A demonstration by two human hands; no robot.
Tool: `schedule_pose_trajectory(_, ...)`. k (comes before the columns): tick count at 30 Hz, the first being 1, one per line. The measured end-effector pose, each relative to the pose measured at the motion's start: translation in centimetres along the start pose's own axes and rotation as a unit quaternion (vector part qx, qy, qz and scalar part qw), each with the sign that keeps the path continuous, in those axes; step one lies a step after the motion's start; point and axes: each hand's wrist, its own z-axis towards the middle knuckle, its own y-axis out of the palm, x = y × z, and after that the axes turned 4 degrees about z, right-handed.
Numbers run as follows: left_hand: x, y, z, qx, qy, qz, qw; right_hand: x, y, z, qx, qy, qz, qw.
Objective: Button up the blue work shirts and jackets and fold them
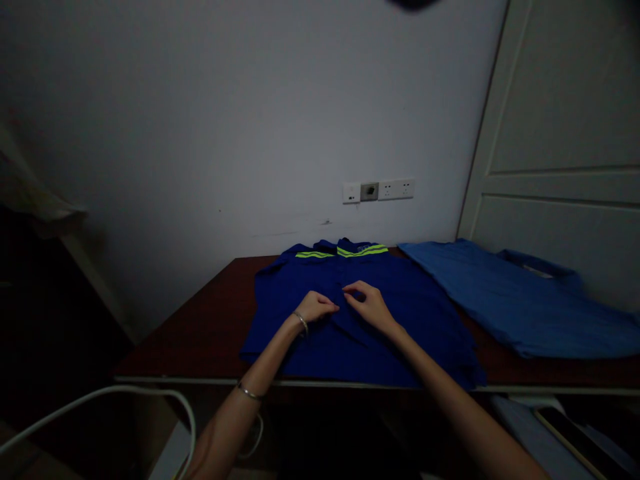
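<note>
Pinching, seemingly on cloth, with left hand (314,307); curling right hand (373,308) to a narrow gap, hold unclear. Centred over royal-blue, yellow-green-striped fabric shirt (307,357), laid collar-away on dark-red wooden tabletop (200,327).

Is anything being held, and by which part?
The left hand apparently pinches the blue, lime-striped cloth shirt at its front middle; whether the right hand grips it is unclear.

One reddish-brown wooden table (200,333) bears two blue cloth garments (400,293). Over it are two bare hands (315,307); toward its near edge, two silvery metal bracelets (301,322); behind it, four square wall outlets (387,190).
</note>
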Motion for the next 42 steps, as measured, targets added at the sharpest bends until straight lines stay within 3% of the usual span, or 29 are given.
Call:
schedule_pose_trajectory(5, 1.8, 0.1, 0.2, 0.035, -0.018, -0.067, 0.997, -3.4, -0.6, -2.3, 0.003, -0.032, -0.11, 0.993)
schedule_pose_trajectory(11, 2.8, 1.1, 0.6, 0.06, -0.023, -0.096, 0.993, -3.5, -0.6, -3.3, -0.014, -0.06, -0.218, 0.974)
schedule_pose_trajectory(16, 2.8, 1.6, 0.9, 0.055, -0.004, -0.143, 0.988, -2.6, -1.0, -2.6, -0.016, -0.038, -0.094, 0.995)
schedule_pose_trajectory(20, 2.4, 1.4, 1.1, 0.053, 0.018, -0.139, 0.989, -0.8, -1.5, -1.5, 0.053, 0.09, 0.055, 0.993)
schedule_pose_trajectory(24, 1.6, 1.4, 0.9, 0.019, 0.064, -0.024, 0.997, 1.1, -2.2, -0.8, 0.069, 0.273, 0.227, 0.932)
schedule_pose_trajectory(27, 1.0, 1.9, 0.6, -0.037, 0.132, 0.083, 0.987, 1.9, -2.6, -0.6, 0.074, 0.351, 0.309, 0.881)
schedule_pose_trajectory(32, 0.0, 3.3, 0.1, -0.094, 0.176, 0.194, 0.96, 1.9, -2.9, -0.6, 0.088, 0.375, 0.355, 0.852)
schedule_pose_trajectory(42, -1.1, 4.4, 0.3, -0.064, 0.231, 0.343, 0.908, 1.6, -2.8, -0.5, 0.093, 0.386, 0.359, 0.845)
